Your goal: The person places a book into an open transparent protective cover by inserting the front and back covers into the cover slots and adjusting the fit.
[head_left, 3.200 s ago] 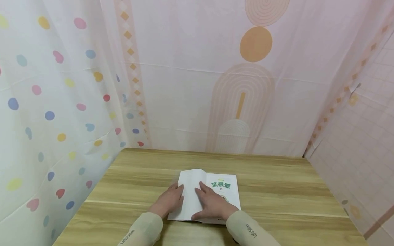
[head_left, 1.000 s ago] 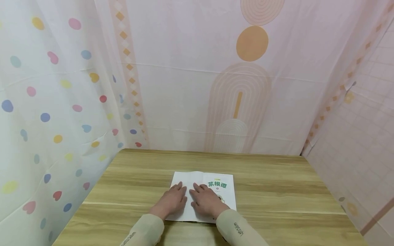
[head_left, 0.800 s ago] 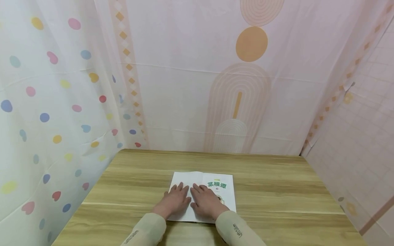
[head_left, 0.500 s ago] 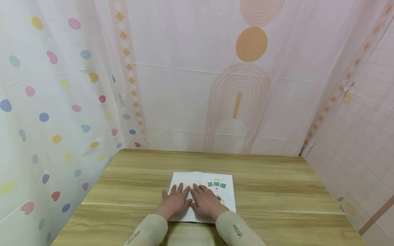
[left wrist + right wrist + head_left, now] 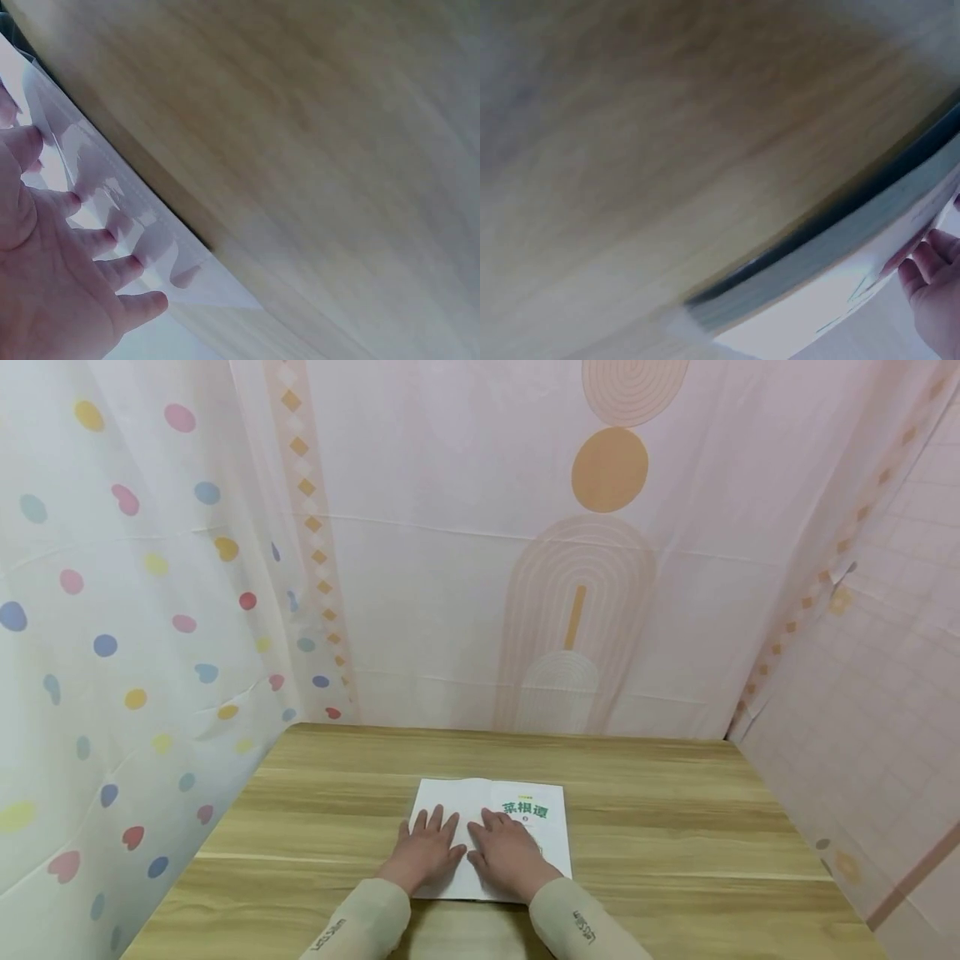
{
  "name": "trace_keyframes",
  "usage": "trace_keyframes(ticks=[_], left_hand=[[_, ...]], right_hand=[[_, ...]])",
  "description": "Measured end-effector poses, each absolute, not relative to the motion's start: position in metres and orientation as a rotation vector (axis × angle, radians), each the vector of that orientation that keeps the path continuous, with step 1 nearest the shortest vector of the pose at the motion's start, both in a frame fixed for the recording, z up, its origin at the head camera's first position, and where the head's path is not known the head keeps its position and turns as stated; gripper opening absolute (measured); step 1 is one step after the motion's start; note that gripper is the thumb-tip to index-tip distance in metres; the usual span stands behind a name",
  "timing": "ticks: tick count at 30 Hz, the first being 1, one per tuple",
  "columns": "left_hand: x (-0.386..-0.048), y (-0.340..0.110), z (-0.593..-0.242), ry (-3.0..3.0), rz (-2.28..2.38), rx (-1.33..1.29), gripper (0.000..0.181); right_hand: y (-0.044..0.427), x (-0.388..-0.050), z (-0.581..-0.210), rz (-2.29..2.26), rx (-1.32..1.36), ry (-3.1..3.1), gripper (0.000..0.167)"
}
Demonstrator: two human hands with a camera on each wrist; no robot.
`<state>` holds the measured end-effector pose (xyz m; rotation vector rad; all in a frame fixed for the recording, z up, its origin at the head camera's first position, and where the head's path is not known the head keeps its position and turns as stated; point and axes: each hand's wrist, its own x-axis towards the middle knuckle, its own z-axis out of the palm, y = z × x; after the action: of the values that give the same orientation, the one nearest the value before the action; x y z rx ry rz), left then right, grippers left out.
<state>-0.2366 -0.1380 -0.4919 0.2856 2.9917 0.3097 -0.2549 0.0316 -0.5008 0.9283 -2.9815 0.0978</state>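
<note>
An open book lies on the table, with green characters printed on its white right page. My left hand rests on the left page with its fingers spread. Beside it, my right hand lies near the fold and partly covers the right page. In the left wrist view, the left hand has its fingers spread over the glossy white page. The right wrist view shows the thick page edge of the book and part of the right hand.
The wood-grain table extends around the book on all sides. Behind it hangs a pale curtain with arch shapes, a dotted curtain hangs at the left, and a checked one at the right.
The raised left page has come down flatter. My left hand has spread its fingers on it, and my right hand has shifted slightly right since half a second ago.
</note>
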Motion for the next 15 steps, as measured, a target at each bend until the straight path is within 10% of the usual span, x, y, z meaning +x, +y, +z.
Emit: trace_keyframes(ticks=[15], left_hand=[[-0.238,-0.137,-0.491,2.954,0.322,0.239,0.058]], right_hand=[[0.080,-0.272,-0.497,0.262,0.350,-3.023,0.049]])
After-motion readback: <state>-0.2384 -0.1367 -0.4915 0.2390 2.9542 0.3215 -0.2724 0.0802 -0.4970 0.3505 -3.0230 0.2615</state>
